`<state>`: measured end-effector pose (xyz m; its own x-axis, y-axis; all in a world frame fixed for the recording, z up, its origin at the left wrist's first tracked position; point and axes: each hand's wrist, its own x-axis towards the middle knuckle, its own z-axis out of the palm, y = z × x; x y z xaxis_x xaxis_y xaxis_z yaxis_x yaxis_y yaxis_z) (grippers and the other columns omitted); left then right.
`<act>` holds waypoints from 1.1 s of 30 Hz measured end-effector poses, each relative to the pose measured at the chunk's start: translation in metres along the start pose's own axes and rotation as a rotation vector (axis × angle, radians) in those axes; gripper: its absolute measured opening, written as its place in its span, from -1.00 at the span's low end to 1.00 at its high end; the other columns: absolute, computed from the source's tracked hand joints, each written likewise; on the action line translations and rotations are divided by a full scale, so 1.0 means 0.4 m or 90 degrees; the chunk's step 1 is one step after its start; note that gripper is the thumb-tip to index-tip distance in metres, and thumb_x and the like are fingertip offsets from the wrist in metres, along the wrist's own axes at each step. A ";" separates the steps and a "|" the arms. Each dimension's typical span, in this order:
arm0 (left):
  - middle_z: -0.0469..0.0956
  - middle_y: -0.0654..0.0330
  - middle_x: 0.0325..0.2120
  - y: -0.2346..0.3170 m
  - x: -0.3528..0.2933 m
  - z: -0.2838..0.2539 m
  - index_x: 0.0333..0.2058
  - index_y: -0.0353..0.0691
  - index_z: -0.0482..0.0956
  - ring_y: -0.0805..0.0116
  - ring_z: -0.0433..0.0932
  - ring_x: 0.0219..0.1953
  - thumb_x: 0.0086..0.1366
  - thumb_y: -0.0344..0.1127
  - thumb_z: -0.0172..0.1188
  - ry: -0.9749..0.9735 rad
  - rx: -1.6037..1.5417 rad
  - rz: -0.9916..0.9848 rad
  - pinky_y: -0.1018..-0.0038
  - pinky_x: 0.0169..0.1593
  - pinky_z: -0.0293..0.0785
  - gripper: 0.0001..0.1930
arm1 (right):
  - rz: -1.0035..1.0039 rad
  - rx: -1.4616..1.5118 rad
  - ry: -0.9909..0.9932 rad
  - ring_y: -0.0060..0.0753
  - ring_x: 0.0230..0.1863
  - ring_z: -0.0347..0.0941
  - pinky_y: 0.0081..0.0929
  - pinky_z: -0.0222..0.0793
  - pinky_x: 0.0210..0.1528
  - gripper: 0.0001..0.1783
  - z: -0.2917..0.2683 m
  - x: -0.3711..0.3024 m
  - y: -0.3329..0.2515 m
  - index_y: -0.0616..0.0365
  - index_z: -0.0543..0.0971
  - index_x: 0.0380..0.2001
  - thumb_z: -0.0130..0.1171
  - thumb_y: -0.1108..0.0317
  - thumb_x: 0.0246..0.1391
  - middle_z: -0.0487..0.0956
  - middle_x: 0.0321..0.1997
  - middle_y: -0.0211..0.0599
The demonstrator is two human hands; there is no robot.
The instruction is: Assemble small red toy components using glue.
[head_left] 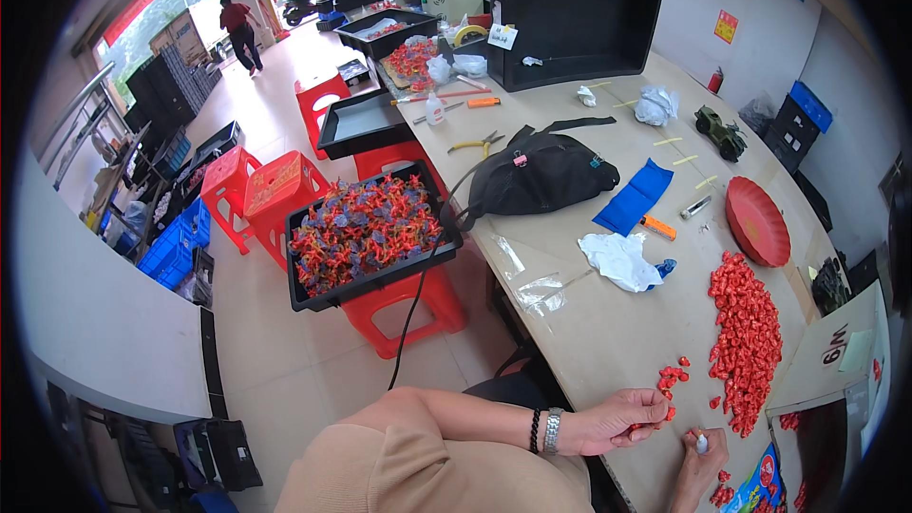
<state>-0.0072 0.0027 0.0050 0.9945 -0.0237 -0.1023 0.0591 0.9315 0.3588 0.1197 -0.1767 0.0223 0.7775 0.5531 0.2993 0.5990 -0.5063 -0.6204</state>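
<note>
Close over the near edge of the table, my left hand (622, 420) pinches a small red piece (671, 413) at its fingertips. A metal watch and a dark bead bracelet are on that wrist. My right hand (699, 471) is closed around a small white bottle-like thing (701, 443) whose narrow tip points up. Several loose red pieces (673, 376) lie just beyond my left hand. A large heap of the same red pieces (744, 347) spreads farther right. Next to my right hand lies a blue printed packet (763, 481) with red pieces around it.
A red scalloped bowl (757, 221), a black bag (541, 171), a blue pouch (635, 196) and crumpled white plastic (619, 260) sit on the table (570, 342). At left, a black tray (313, 299) of red and purple pieces rests on a red stool (446, 309). Someone walks far off (240, 33).
</note>
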 end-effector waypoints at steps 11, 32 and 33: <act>0.43 0.35 -0.43 0.000 -0.004 -0.010 -0.24 -0.16 0.42 0.71 0.25 -0.62 0.30 -0.17 0.18 -0.011 -0.017 -0.010 0.74 -0.66 0.02 -0.78 | 0.019 -0.003 -0.005 -0.18 -0.49 0.33 -0.32 0.24 -0.40 -0.87 -0.002 0.002 -0.012 0.35 0.43 -0.54 0.20 0.61 -0.18 0.39 -0.52 -0.13; 0.40 0.36 -0.46 0.000 -0.006 -0.010 -0.28 -0.16 0.41 0.72 0.24 -0.63 0.30 -0.14 0.18 -0.003 -0.014 -0.005 0.74 -0.67 0.02 -0.77 | 0.026 0.010 0.003 -0.21 -0.49 0.32 -0.37 0.24 -0.39 -0.87 0.001 0.003 -0.008 0.35 0.41 -0.55 0.18 0.65 -0.21 0.38 -0.52 -0.15; 0.40 0.36 -0.46 0.001 -0.007 -0.010 -0.28 -0.16 0.41 0.72 0.24 -0.63 0.29 -0.14 0.18 0.001 -0.012 -0.007 0.74 -0.67 0.02 -0.76 | 0.028 0.015 0.004 -0.21 -0.48 0.32 -0.37 0.24 -0.38 -0.87 0.002 0.003 -0.007 0.35 0.41 -0.55 0.18 0.65 -0.21 0.38 -0.52 -0.15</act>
<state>-0.0104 0.0046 0.0016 0.9936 -0.0335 -0.1078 0.0685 0.9377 0.3406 0.1188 -0.1740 0.0239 0.8044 0.5267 0.2749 0.5592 -0.5147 -0.6499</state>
